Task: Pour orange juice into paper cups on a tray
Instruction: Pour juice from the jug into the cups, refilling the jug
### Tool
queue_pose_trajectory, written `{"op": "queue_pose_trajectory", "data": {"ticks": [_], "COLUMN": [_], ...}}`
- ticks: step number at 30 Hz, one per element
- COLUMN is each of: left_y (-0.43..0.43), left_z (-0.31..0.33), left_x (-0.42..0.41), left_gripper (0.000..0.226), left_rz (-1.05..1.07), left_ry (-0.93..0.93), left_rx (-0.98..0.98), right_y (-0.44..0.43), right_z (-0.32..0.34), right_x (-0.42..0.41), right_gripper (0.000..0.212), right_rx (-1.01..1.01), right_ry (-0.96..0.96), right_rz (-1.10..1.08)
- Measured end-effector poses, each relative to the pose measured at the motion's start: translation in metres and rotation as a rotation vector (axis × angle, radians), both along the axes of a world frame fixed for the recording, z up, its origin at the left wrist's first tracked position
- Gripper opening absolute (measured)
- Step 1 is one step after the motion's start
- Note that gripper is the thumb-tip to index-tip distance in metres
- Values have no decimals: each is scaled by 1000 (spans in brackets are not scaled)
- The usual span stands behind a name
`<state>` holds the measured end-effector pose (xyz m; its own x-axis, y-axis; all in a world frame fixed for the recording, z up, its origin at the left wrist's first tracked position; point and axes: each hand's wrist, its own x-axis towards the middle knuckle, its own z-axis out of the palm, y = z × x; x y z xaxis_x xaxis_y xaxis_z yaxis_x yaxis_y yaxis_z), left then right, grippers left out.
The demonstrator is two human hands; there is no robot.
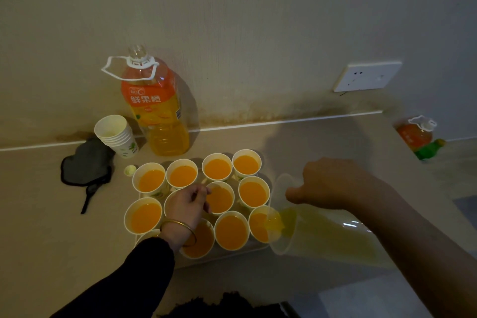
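Observation:
Several white paper cups full of orange juice, such as one at the front (231, 230), stand packed on a pale tray (227, 255). My right hand (333, 183) grips a clear pitcher (322, 235) tilted on its side. Its spout sends juice into the front right cup (260, 224). My left hand (188, 204), with a bangle on the wrist, lies over a middle cup, fingers curled at its rim. That cup is mostly hidden under the hand.
An uncapped orange juice bottle (157, 108) stands at the wall, a stack of spare cups (116, 134) to its left, a dark cloth (86, 165) and a small cap (129, 170) nearby. Another bottle (416, 134) and a green object (428, 148) lie at the far right.

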<state>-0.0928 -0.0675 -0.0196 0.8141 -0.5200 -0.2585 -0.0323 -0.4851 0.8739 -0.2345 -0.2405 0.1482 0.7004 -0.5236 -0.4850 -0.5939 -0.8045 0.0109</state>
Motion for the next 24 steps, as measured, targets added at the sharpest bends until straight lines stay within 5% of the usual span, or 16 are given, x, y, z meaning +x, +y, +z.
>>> {"op": "queue_pose_trajectory", "data": {"ticks": [24], "left_y": [3], "left_z": [0], "left_x": [5], "left_gripper": [22], "left_rz": [72], "left_ry": [-154], "left_rx": [55], "right_y": [2], "right_z": [4], "right_x": [1], "right_gripper": [45], "right_rx": [-11], "right_ry": [11], "right_rz": [10]}}
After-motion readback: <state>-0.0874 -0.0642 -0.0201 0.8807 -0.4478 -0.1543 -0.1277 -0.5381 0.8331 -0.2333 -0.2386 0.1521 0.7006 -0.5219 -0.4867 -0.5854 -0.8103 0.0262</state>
